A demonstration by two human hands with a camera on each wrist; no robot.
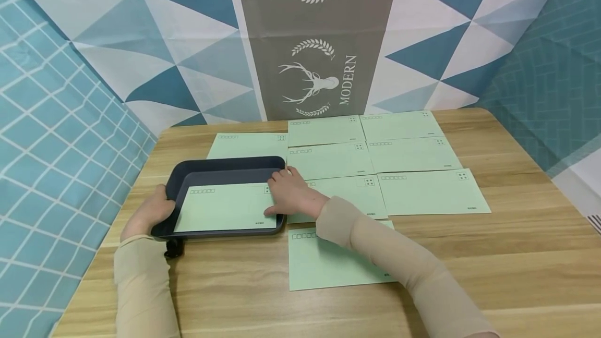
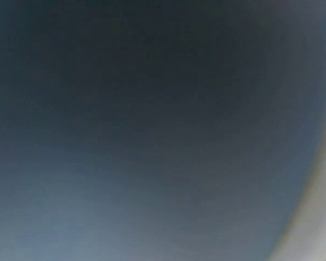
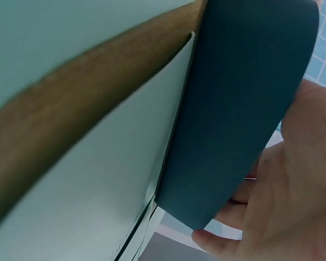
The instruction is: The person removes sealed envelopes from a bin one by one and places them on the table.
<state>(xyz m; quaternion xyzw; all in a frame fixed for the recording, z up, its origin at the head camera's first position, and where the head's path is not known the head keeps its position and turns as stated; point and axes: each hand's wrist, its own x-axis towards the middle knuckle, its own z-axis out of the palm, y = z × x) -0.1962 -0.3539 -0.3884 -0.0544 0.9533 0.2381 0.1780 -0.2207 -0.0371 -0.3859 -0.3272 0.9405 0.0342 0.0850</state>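
A dark blue-grey tray (image 1: 225, 164) is at the left of the table, with a pale green envelope (image 1: 225, 207) lying face up inside. My left hand (image 1: 149, 212) grips the tray's left side, thumb at the rim. In the left wrist view, the dark tray surface (image 2: 152, 136) fills nearly everything, blurred. Over the tray's right rim reaches my right hand (image 1: 292, 192), its thumb spread over the envelope's right end. The right wrist view shows this hand's palm (image 3: 293, 190) beside the tray's outer wall (image 3: 239, 103), some fingers partly hidden behind the rim.
Several more green envelopes (image 1: 432, 192) lie in rows on the wooden table (image 1: 225, 286) right of the tray. One envelope (image 1: 338, 262) lies nearer, under my right forearm, and another (image 1: 253, 145) is partly covered behind the tray. A patterned cloth (image 1: 319, 25) hangs behind.
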